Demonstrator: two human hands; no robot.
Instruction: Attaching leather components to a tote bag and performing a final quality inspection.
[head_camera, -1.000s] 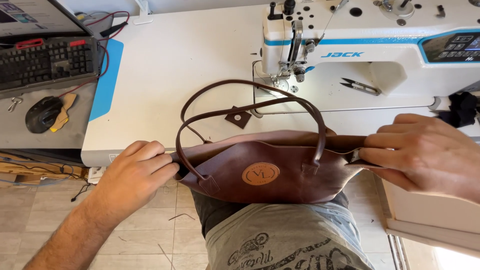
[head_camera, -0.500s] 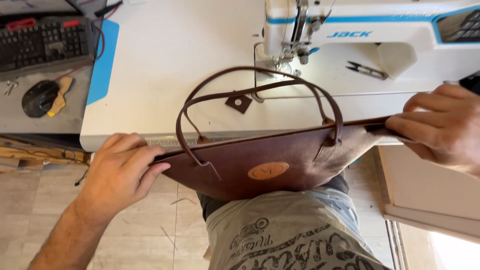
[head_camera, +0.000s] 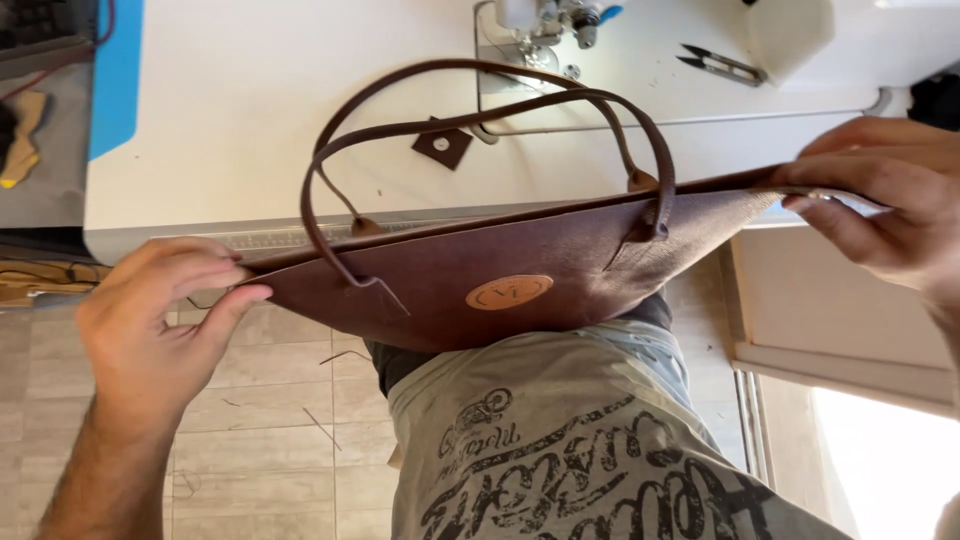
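We face a white sewing table (head_camera: 250, 130) over a tiled floor (head_camera: 270, 440). Across our lap stretches the brown leather bag (head_camera: 480, 290), its handles (head_camera: 480, 95) arched above the tabletop. Our left hand (head_camera: 160, 320) pinches one end, our right hand (head_camera: 880, 190) the other. Thread snips (head_camera: 720, 62) lie beyond.
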